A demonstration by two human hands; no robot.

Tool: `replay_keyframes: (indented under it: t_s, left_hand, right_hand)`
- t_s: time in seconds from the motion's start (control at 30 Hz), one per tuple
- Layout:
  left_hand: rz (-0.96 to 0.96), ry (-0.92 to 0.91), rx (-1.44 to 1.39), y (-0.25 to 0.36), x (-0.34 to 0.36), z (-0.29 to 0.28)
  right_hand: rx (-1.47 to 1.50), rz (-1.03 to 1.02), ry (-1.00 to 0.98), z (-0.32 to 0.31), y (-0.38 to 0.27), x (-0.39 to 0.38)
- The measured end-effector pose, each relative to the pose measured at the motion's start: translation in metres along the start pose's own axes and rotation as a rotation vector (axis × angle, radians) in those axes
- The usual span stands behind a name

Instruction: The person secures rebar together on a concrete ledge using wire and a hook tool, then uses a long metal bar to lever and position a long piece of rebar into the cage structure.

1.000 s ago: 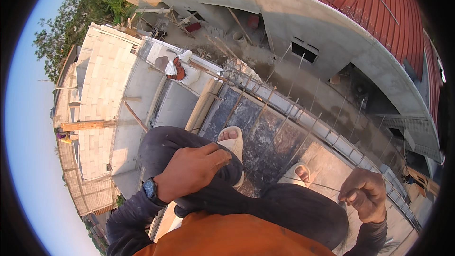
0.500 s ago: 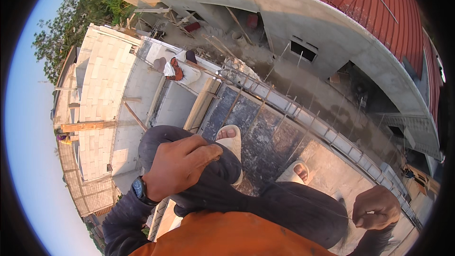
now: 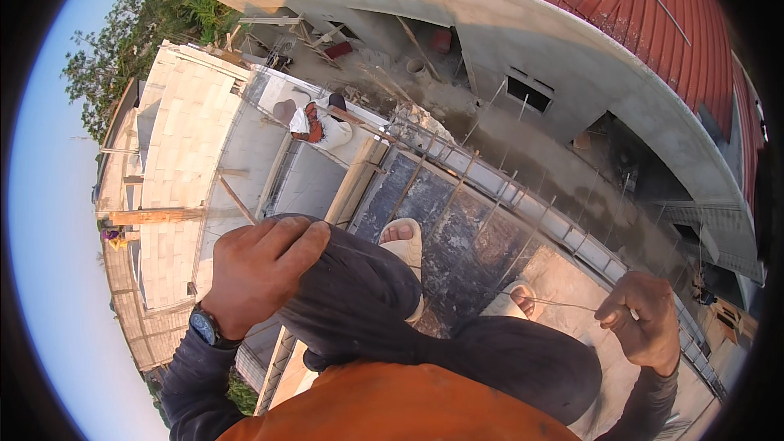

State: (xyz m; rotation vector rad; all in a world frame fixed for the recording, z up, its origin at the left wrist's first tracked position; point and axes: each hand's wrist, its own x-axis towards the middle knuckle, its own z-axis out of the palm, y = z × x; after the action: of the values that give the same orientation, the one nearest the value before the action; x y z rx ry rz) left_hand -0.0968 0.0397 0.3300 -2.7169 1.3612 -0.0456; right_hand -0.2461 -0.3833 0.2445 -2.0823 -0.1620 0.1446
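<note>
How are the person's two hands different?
The right hand pinches a thin wire, but no held thing shows in the left hand. The left hand has a dark watch at its wrist; the right hand shows none. Both hands are bare, with dark sleeves behind them.

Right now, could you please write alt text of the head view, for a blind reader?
On a construction site, a person's right hand holds a thin wire or string; the left hand is at the bent left leg. Below are pale sandals; beyond, a concrete building with a red roof.
</note>
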Motion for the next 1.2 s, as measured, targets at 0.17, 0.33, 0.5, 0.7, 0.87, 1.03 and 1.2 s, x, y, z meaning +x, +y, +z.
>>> replay_keyframes:
  t_s: [0.17, 0.33, 0.5, 0.7, 0.87, 1.03, 1.2]
  left_hand:
    - [-0.162, 0.244, 0.303, -0.035, -0.013, -0.039]
    - [-0.134, 0.223, 0.391, -0.053, -0.015, -0.043]
    - [-0.165, -0.055, 0.028, -0.062, -0.004, 0.025]
    - [-0.087, -0.113, -0.29, -0.088, 0.046, 0.131]
    - [-0.011, -0.01, -0.557, -0.064, 0.067, 0.208]
    - [0.017, -0.189, -0.628, -0.039, 0.068, 0.282]
    - [-0.026, -0.246, -0.74, -0.025, 0.049, 0.317]
  right_hand:
    - [0.131, -0.253, -0.036, 0.011, -0.03, 0.051]
    - [0.089, -0.257, 0.005, 0.017, -0.031, 0.083]
    - [-0.52, -0.08, 0.068, 0.047, -0.003, 0.104]
    - [-0.514, -0.145, -0.007, 0.109, -0.009, 0.142]
    - [-0.456, 0.049, -0.1, 0.148, 0.07, 0.169]
    - [-0.317, 0.294, -0.44, 0.148, 0.093, 0.148]
    - [0.255, 0.415, -0.424, 0.146, 0.094, 0.147]
